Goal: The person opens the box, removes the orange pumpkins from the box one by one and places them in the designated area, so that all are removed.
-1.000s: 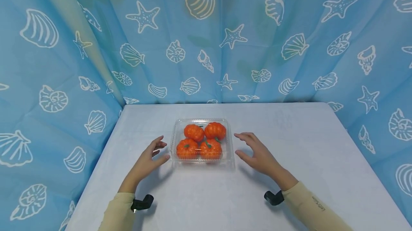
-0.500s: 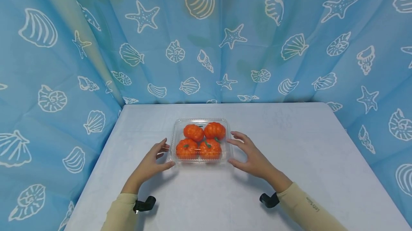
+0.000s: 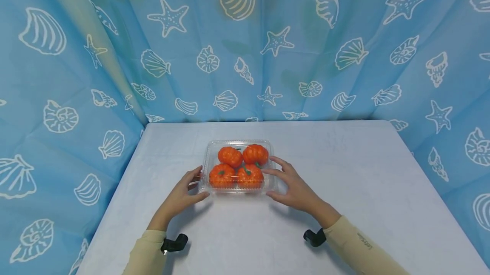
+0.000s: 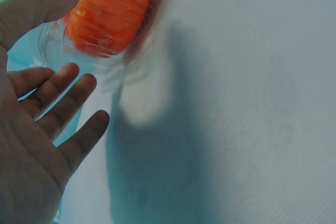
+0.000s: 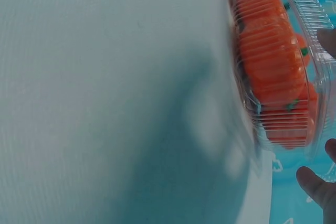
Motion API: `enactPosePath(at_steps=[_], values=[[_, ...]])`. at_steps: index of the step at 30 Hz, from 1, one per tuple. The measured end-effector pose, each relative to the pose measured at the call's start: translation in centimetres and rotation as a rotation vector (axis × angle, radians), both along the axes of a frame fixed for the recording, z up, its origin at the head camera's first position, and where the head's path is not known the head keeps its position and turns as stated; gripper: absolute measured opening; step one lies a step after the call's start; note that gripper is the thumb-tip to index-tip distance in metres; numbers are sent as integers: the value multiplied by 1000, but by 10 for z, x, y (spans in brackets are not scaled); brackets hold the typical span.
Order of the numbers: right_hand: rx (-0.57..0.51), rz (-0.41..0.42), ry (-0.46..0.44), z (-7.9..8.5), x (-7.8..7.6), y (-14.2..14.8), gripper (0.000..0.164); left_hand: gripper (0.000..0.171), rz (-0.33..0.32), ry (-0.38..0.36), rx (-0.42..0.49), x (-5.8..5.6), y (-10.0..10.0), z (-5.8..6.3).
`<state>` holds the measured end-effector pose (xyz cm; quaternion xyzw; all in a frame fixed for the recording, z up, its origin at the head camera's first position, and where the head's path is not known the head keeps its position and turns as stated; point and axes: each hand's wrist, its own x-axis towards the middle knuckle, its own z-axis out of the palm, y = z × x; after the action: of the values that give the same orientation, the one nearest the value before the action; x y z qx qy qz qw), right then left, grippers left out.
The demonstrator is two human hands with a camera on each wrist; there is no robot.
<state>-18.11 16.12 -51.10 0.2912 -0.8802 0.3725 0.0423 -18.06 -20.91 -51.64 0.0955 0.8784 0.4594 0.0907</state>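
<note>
Tan sleeves (image 3: 147, 251) with black wrist devices (image 3: 314, 237) extend over the white-covered counter (image 3: 344, 160). The left hand (image 3: 181, 196) and right hand (image 3: 296, 190) flank a clear box (image 3: 237, 190) of orange pumpkins (image 3: 249, 177), fingers apart; whether they touch it, I cannot tell. The box sits nearer the far left corner than the far right. Behind the far edge hangs blue shell-print curtain (image 3: 245, 109).

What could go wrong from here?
Squeeze: the bare left hand and bare right hand flank the clear, thin-looking, rectangular plastic box, which might buckle if they press inward too hard.
Shift: the four round, ribbed, green-stemmed orange pumpkins have some free space beside them, so a tilt could send them sliding.
</note>
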Motion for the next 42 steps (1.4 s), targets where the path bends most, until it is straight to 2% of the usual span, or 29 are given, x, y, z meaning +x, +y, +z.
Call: enactPosePath(at_steps=[10, 14, 22, 30, 36, 42], values=[[-14, 9, 40, -1, 0, -4, 52, 90, 39, -38, 26, 1, 3, -3], [-15, 10, 27, -3, -2, -5, 51, 90, 58, -52, 62, 2, 5, -5], [-14, 3, 4, -8, -4, -7, 50, 92, 78, -74, 78, 3, 8, -6], [-18, 7, -5, -13, -4, -8, 53, 97, 80, -78, 86, 3, 10, -9], [2, -18, 11, -13, -3, -12, 55, 97, 74, -83, 101, 3, 10, -10], [-15, -45, -13, -15, 0, -16, 54, 94, 69, -98, 102, 3, 10, -13]])
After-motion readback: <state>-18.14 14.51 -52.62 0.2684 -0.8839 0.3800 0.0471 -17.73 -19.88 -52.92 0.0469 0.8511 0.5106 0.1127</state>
